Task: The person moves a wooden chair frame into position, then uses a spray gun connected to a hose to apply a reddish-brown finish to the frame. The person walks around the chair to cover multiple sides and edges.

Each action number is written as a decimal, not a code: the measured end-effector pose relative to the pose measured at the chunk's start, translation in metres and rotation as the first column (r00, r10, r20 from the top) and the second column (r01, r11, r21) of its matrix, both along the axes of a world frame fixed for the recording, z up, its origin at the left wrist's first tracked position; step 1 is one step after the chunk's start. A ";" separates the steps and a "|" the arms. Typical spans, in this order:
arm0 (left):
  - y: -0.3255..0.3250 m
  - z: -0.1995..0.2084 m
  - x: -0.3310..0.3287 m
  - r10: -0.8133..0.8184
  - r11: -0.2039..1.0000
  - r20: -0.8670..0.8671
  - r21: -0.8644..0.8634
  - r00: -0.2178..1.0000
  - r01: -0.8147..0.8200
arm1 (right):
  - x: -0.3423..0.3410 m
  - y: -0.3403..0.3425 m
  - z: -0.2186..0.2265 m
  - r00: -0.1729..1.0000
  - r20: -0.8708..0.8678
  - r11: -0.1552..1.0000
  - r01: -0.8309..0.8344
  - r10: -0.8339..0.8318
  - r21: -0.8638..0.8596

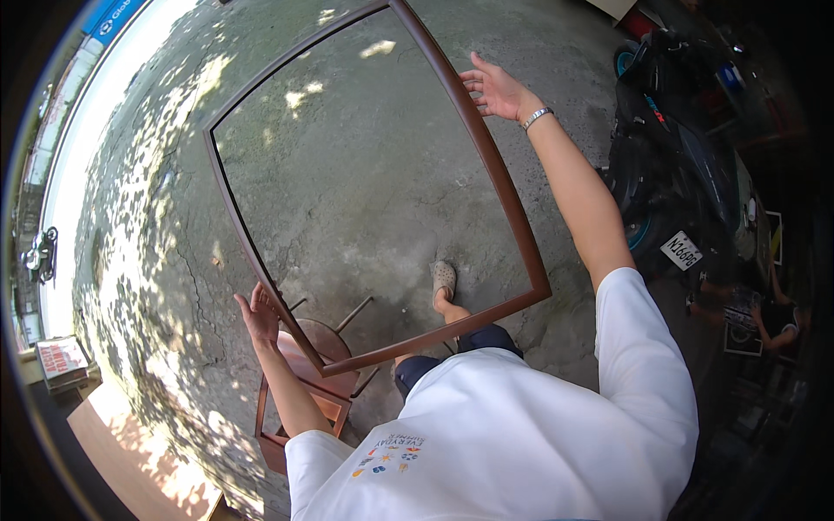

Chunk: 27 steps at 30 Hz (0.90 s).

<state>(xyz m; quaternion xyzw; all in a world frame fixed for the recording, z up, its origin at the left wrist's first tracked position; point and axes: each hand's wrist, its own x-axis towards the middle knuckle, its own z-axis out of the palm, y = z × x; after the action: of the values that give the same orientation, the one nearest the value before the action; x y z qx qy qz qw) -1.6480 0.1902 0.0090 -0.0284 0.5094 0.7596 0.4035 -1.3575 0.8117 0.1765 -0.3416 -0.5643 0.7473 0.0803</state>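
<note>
Brown metal frame between both hands, red-labelled box perhaps far left.

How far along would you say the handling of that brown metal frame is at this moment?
Done: the brown rectangular frame is off the concrete ground, lifted flat. In hand: the left hand grips its near-left edge, and the right hand rests open on the far-right edge. Left: it has not been set down; a brown stool stands below its near corner.

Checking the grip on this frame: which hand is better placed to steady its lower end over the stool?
Probably left. The left hand touches the frame beside the stool; the right hand is far up.
</note>
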 end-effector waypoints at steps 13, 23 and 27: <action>0.500 0.018 -0.122 -0.397 0.917 -0.002 -0.034 0.918 0.397 | 0.089 0.361 -0.006 0.884 0.011 0.882 0.468 -0.468 -0.053; 0.904 0.055 -0.160 -0.647 0.761 -0.096 -0.133 0.756 0.635 | 0.149 0.614 0.008 0.725 -0.037 0.725 0.688 -0.688 -0.009; 1.068 0.075 -0.163 -0.698 0.715 -0.133 -0.148 0.703 0.683 | 0.181 0.723 0.005 0.659 -0.044 0.660 0.751 -0.751 -0.019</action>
<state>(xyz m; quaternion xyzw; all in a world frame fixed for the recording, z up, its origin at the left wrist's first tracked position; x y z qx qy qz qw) -1.8108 1.2578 0.0838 0.2154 0.5495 0.5293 0.6095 -1.1765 1.5349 0.1819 -0.5258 -0.3717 0.6554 0.3947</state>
